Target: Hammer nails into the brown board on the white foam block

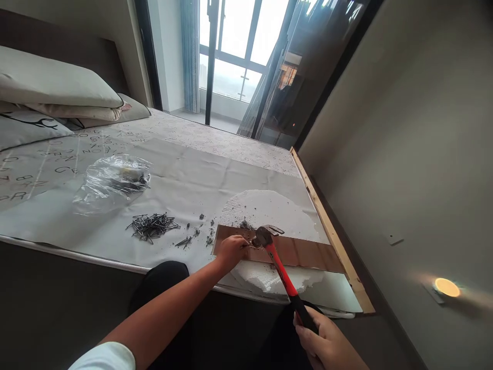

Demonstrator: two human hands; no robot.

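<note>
My right hand [327, 341] is wrapped round the black grip of a red-handled claw hammer [278, 267]. The hammer's steel head rests low over the left part of a brown wooden board [304, 253]. The board lies across a white foam slab [269, 208] on the bed. My left hand [232, 250] sits on the board's left end, fingers pinched together just beside the hammer head; what they pinch is too small to make out. A loose pile of dark nails [153, 226] lies to the left of the board.
A crumpled clear plastic bag [113, 180] lies further left on the grey sheet [185, 180]. Pillows [54, 82] are stacked at the head of the bed. A wooden strip [327, 226] runs along the bed's right side by the wall. Scattered nails and debris lie near the board.
</note>
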